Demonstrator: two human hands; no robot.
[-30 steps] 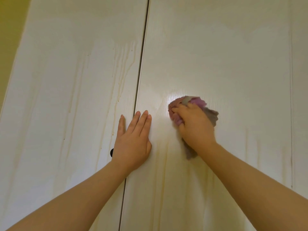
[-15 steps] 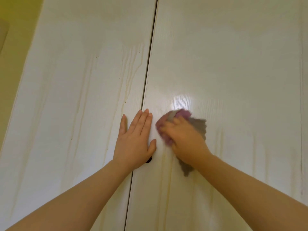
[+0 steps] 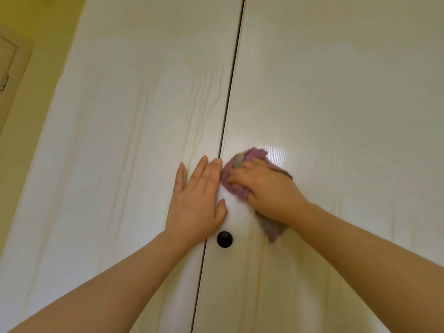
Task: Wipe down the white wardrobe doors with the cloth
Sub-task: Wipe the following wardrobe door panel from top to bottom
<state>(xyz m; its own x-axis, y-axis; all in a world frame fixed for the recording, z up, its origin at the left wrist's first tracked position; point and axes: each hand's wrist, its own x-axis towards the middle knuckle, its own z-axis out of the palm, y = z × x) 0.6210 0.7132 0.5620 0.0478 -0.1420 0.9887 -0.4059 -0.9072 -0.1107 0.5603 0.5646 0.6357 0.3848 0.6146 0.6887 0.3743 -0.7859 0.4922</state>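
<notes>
Starting just above and left of the black knob: found the left hand laid flat on the left door, fingers straight, holding nothing, fingertips reaching the seam. Found the cloth above and right of the knob, just across the seam on the right door, bunched purple and grey and almost touching those fingertips. Saw it lying slantwise, with a grey tail trailing down to about the knob's height. Found the right hand on top of it, fingers curled over the wad and pressing it to the panel, both a little blurred. Judged the right hand the working one, with the way leftward barred by the flat hand and open panel to the right of the knob and below. Noted yellowish drip streaks up and left of the knob, fainter ones below and right, and a glossy glare above and right. Noted, far left of the knob, a yellow wall and part of a door frame.
</notes>
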